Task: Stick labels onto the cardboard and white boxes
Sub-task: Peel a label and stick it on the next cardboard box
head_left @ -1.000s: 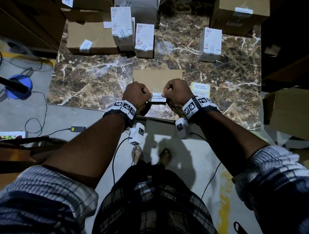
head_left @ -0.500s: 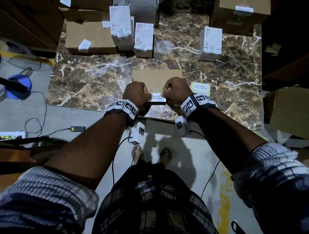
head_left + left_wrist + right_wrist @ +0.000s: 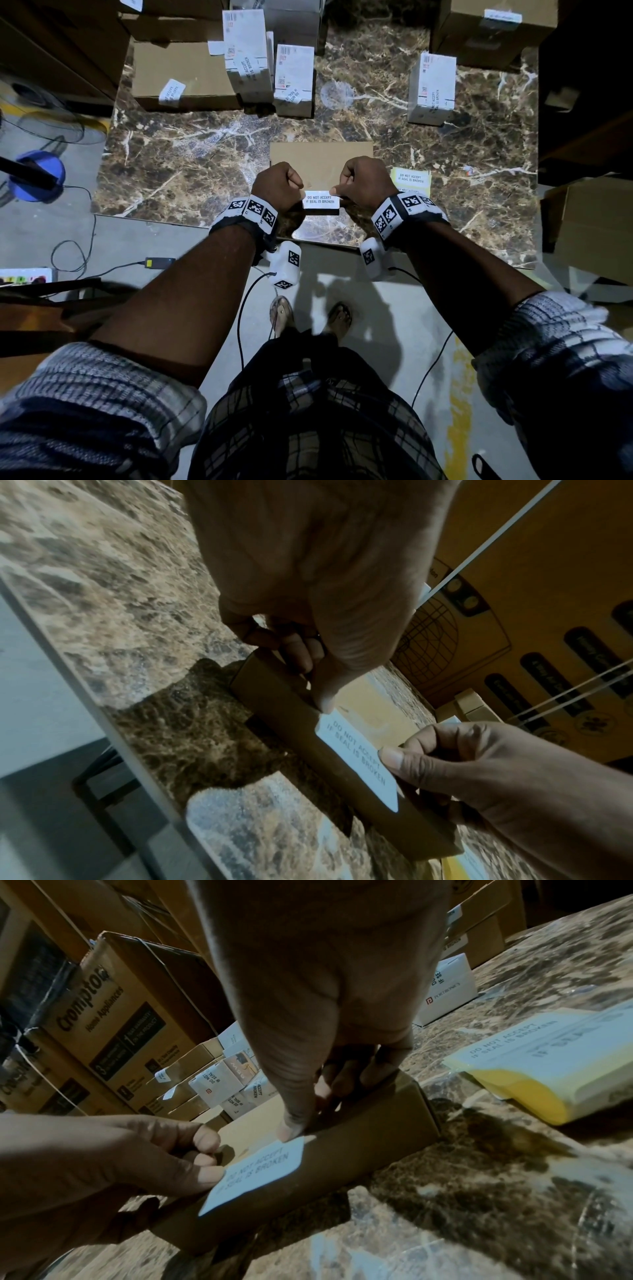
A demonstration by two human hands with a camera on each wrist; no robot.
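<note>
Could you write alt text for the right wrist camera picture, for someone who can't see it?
Two hands hold a white label reading "DO NOT ACCEPT IF SEAL IS BROKEN" over the front edge of a flat cardboard box: the left hand pinches one end, the right hand the other. The box lies on a marble table, with a yellow-backed label stack beside it and cartons behind.

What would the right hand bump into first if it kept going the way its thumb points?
Probably the label under the right hand's thumb, lying on the cardboard box edge; beyond it, the left hand.
</note>
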